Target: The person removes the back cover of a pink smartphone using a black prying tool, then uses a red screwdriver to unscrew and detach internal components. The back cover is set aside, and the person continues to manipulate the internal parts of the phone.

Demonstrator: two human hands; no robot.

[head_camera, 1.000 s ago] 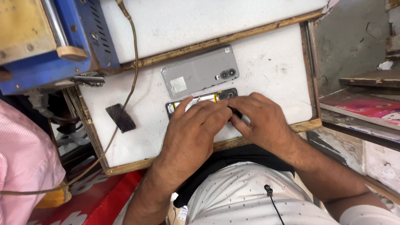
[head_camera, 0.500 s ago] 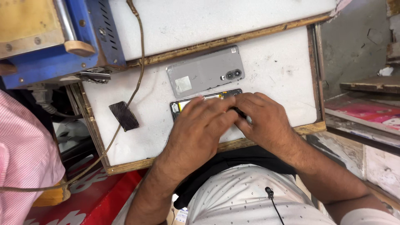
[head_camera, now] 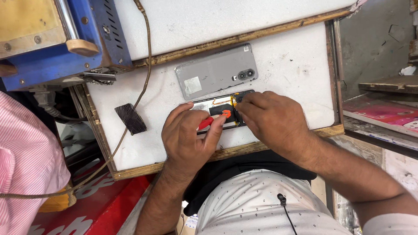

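I am pinching a red tool [head_camera: 208,122] in my left grip [head_camera: 191,132], its tip pointing to 2 o'clock into the open phone [head_camera: 217,109] lying 3-to-9 across the worktop [head_camera: 287,65], while my right grip [head_camera: 272,119] is pressing closed on the phone's 3 o'clock end.

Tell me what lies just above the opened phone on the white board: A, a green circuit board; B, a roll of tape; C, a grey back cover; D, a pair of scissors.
C: a grey back cover with two camera lenses lies flat just beyond the opened phone, where the left hand holds a red tool and the right hand rests on the phone's end.
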